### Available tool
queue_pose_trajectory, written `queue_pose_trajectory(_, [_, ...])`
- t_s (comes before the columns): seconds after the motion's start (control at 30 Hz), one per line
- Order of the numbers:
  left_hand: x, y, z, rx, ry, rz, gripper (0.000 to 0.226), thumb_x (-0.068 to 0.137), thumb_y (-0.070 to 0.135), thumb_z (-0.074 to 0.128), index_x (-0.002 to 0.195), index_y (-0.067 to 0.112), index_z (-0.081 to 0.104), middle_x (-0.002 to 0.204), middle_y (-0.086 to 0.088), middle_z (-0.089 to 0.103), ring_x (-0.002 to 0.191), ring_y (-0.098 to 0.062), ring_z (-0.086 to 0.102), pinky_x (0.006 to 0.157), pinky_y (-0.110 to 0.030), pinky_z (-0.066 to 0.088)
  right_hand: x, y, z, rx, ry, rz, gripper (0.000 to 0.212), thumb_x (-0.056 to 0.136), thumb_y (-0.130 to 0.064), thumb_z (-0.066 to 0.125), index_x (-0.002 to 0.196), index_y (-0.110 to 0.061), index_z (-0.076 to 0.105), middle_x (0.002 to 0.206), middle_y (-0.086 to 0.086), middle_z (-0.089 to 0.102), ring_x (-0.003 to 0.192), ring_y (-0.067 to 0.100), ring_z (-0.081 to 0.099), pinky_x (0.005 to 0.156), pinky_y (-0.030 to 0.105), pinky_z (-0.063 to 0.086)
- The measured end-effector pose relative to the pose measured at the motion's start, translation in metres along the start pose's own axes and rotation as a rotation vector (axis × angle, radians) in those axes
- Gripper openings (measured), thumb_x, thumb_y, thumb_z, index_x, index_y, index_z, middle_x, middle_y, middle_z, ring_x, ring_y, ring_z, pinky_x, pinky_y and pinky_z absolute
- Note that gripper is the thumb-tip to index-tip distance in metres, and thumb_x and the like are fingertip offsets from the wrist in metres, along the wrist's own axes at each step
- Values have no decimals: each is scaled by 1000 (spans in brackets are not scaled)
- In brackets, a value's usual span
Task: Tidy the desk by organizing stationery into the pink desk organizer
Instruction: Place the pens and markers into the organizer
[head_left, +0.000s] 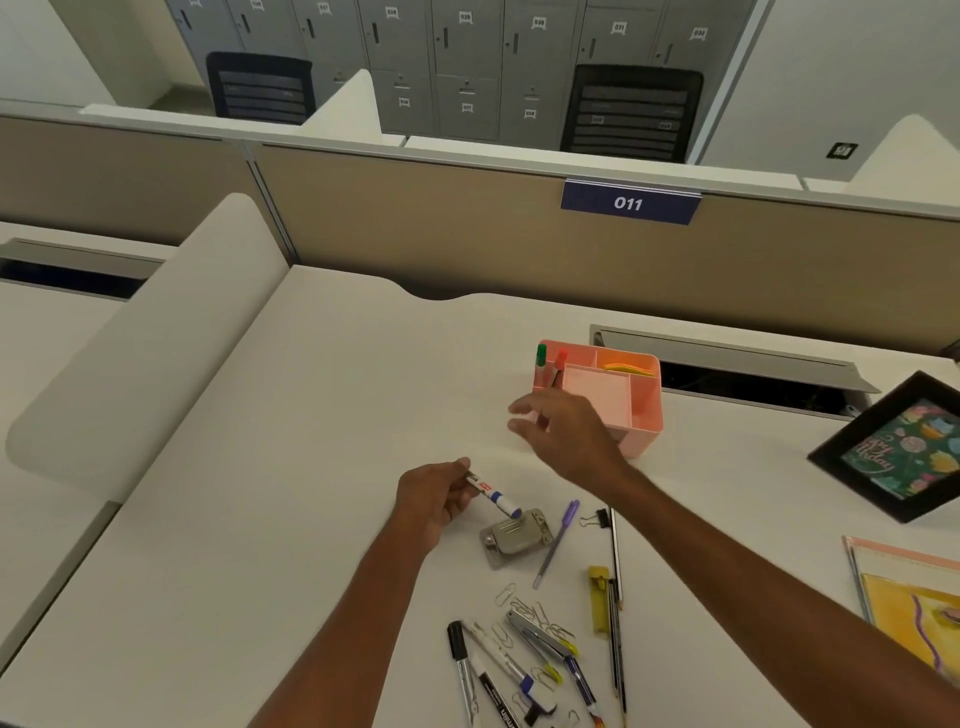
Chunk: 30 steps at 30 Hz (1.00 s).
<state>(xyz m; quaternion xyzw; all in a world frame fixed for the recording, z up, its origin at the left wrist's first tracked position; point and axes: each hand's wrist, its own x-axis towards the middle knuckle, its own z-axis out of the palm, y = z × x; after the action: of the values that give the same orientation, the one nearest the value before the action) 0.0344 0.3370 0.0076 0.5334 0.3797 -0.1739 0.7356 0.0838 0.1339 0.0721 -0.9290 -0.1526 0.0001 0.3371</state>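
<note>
Closest to me, well short of the pink desk organizer (647, 410), lay a heap of markers and pens (511, 670) among loose paper clips (540, 616). Nearer the organizer lay a purple pen (557, 543) and a metal punch (514, 535). My left hand (434, 499), short and left of the organizer, pinched a blue-capped marker (493, 496), its cap at the punch's edge. My right hand (566, 428) hung with fingers spread, holding nothing, at the organizer's front left corner. In the organizer's left compartment stood a green-capped marker (541, 358) and a red-capped marker (559, 361).
</note>
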Motion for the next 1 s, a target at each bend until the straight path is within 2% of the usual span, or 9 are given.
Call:
queue_pose_trajectory(0.1, [-2, 4, 4, -133, -11, -29, 18, 94, 9, 77, 99, -7, 72, 77, -18, 75, 56, -18, 70, 51, -21, 57, -16, -9, 3, 61, -123, 34, 35, 94, -50, 70, 120, -27, 75, 111, -10, 73, 83, 4, 64, 76, 31, 58])
queue_pose_trajectory(0.23, [-5, 6, 6, -289, -37, -55, 15, 97, 9, 72, 100, -5, 68, 81, -19, 75, 65, -21, 75, 56, -22, 59, -25, -14, 2, 49, -218, 25, 46, 91, -61, 68, 123, -28, 74, 110, -11, 73, 89, 4, 65, 77, 30, 58])
queue_pose_trajectory(0.33, [-5, 6, 9, -374, -71, -73, 22, 98, 10, 70, 112, -6, 65, 89, -21, 75, 69, -22, 77, 55, -24, 62, -25, -14, 0, 68, -175, 15, 33, 94, -43, 72, 120, -23, 77, 111, -9, 75, 92, 5, 64, 81, 31, 56])
queue_pose_trajectory(0.4, [-7, 5, 11, -429, -93, -77, 27, 98, 10, 71, 119, -7, 64, 96, -23, 75, 77, -25, 77, 62, -26, 65, -24, -14, -1, 93, -121, 17, 23, 95, -28, 74, 116, -20, 78, 106, -6, 76, 88, 6, 65, 79, 31, 56])
queue_pose_trajectory(0.5, [-12, 5, 13, -465, -129, -67, 27, 97, 12, 73, 116, -6, 66, 91, -21, 75, 78, -25, 77, 68, -29, 66, -21, -14, -4, 124, -36, 19, 19, 93, -18, 76, 111, -16, 80, 98, -5, 77, 80, 3, 66, 75, 30, 58])
queue_pose_trajectory(0.63, [-21, 5, 14, -339, -120, -9, 26, 96, 19, 76, 105, -4, 72, 90, -19, 76, 82, -26, 76, 74, -32, 66, -16, -14, -13, 165, 67, 28, 18, 90, -14, 79, 109, -14, 80, 99, -4, 77, 86, 3, 67, 79, 23, 60])
queue_pose_trajectory(0.8, [-29, -3, 6, -109, -118, 84, 30, 90, 18, 82, 115, 7, 72, 106, -13, 76, 92, -28, 76, 88, -39, 61, -2, -16, -33, 147, 140, 37, 20, 91, -13, 78, 111, -10, 80, 105, 1, 77, 91, 8, 69, 79, 12, 53])
queue_pose_trajectory(0.87, [-29, -11, 0, 53, -116, 119, 35, 88, 23, 84, 117, 11, 71, 107, -9, 78, 90, -25, 77, 87, -39, 61, 5, -13, -43, 123, 175, 41, 17, 93, -13, 76, 110, -10, 80, 104, 0, 76, 87, 4, 66, 73, 4, 47])
queue_pose_trajectory(1.0, [-30, -30, -16, 392, -144, 229, 31, 85, 29, 87, 110, 18, 72, 97, -6, 79, 79, -15, 73, 74, -34, 58, 21, -3, -63, 80, 241, 37, 12, 92, -9, 75, 101, -13, 81, 94, -7, 73, 77, -8, 62, 68, 2, 40])
